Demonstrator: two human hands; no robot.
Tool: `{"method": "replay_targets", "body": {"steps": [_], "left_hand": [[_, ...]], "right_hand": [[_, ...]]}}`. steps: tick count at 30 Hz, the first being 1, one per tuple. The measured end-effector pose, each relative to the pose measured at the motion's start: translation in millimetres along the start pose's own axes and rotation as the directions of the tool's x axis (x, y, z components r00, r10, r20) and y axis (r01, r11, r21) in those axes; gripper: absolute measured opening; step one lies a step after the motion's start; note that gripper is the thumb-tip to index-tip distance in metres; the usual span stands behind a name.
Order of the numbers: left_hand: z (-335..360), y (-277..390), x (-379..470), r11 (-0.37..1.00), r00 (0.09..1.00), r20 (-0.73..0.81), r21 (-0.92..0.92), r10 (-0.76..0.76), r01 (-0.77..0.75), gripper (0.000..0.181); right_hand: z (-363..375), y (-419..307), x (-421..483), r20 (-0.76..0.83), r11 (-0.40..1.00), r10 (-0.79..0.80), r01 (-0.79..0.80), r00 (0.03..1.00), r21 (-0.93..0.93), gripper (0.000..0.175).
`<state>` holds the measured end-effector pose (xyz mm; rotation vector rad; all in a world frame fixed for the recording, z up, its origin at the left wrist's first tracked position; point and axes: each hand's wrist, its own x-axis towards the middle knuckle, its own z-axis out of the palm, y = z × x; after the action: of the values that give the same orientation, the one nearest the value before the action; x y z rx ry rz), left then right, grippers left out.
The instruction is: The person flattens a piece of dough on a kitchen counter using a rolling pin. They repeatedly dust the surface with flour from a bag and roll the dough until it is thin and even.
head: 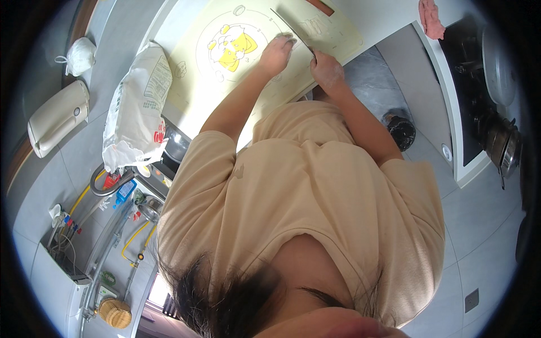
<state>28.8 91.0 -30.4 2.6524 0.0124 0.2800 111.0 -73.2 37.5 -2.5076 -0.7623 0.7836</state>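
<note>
My right hand [327, 72] grips the handle of a long-bladed knife [292, 29]. Its blade slants up and left across a pale yellow pastry mat [186, 50] printed with a yellow and white cartoon. Just left of the blade, my left hand [277, 55] rests with fingers curled down at the mat. A small pale piece seems to lie under its fingertips, mostly hidden. To the right of the knife, several thin pale strips [313, 26], apparently dough, lie on the mat. White powder dusts the back of my right hand.
A torn-topped white printed bag [137, 105] stands at the mat's left. Beyond it are a cream-coloured appliance [59, 118] and a tied white plastic bag [80, 55]. At right, a pink cloth [431, 19] lies near a black cooktop [467, 93] with metal pots [501, 139].
</note>
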Motion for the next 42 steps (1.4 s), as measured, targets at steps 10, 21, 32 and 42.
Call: {"method": "replay_targets", "body": {"steps": [10, 21, 32, 42], "left_hand": [[-5, 1, 3, 1.000, 1.000, 0.013, -0.007, 0.002, -0.002, 0.028], [-6, 1, 4, 1.000, 0.998, 0.056, -0.013, -0.026, 0.027, 0.035], [1, -1, 3, 0.999, 0.999, 0.032, -0.026, -0.022, 0.023, 0.031], [-2, 1, 2, 0.998, 0.998, 0.041, -0.035, -0.042, 0.044, 0.032]], "right_hand": [[16, 10, 1, -0.005, 1.000, 0.025, -0.025, 1.000, 0.000, 0.034], [15, 11, 2, -0.015, 1.000, 0.029, -0.029, 0.999, 0.004, 0.027], [20, 13, 5, 0.015, 0.999, 0.033, -0.033, 0.999, -0.001, 0.028], [15, 14, 14, -0.006, 0.995, 0.098, -0.098, 0.995, -0.009, 0.032]]}}
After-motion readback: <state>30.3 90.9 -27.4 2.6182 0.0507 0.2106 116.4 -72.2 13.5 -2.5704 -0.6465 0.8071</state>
